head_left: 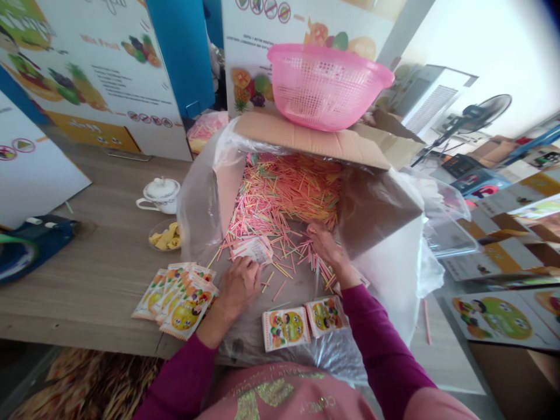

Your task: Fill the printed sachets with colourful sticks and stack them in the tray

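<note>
My left hand (238, 286) is closed on a small printed packet (254, 249) at the near edge of a heap of thin coloured sticks (284, 195). The sticks spill from a cardboard box (306, 140) lined with clear plastic and tipped on its side. My right hand (326, 245) lies palm down on the sticks with its fingers curled into them. A fanned stack of printed packets (179, 297) lies left of my left hand. Two more packets (301, 324) rest on the plastic near my body.
A pink plastic basket (326, 84) sits on top of the box. A white teapot (160, 195) and a small dish of yellow snacks (165, 236) stand on the wooden table (96, 262) at left. Printed display boards stand behind. Cartons and a fan (481, 114) are at right.
</note>
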`<state>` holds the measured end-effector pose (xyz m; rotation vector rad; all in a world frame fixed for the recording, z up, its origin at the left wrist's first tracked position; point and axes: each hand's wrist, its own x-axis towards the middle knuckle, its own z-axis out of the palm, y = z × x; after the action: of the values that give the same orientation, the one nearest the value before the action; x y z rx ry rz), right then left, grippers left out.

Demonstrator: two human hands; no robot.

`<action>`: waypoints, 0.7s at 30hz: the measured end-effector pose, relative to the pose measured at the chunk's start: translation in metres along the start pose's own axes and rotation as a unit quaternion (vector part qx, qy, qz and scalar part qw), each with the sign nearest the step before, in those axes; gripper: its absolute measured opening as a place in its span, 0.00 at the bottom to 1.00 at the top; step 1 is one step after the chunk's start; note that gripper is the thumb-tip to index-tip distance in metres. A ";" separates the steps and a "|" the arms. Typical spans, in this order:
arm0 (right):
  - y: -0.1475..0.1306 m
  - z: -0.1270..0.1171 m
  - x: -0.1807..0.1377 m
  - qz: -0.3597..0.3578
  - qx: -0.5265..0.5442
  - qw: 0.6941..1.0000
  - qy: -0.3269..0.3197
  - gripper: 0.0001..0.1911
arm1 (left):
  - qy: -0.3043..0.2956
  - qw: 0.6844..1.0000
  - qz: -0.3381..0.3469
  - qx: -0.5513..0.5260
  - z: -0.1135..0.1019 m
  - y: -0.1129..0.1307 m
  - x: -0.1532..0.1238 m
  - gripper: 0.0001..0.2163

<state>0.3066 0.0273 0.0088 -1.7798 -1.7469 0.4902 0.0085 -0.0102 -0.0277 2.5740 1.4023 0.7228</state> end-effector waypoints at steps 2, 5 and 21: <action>-0.003 0.001 -0.004 0.020 0.250 0.967 0.033 0.06 | 0.002 1.000 -0.012 -0.011 -0.002 -0.001 0.003 0.14; -0.013 0.011 -0.004 0.084 0.503 0.859 0.048 0.07 | -0.010 1.000 -0.019 -0.009 -0.004 -0.001 0.006 0.14; -0.046 0.036 -0.009 0.058 0.518 0.837 -0.166 0.33 | -0.007 0.999 -0.030 0.023 0.001 -0.002 -0.001 0.10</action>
<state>0.2479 0.0225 0.0093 -1.0149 -1.1368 1.5225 0.0069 -0.0102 -0.0294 2.5528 1.5019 0.6719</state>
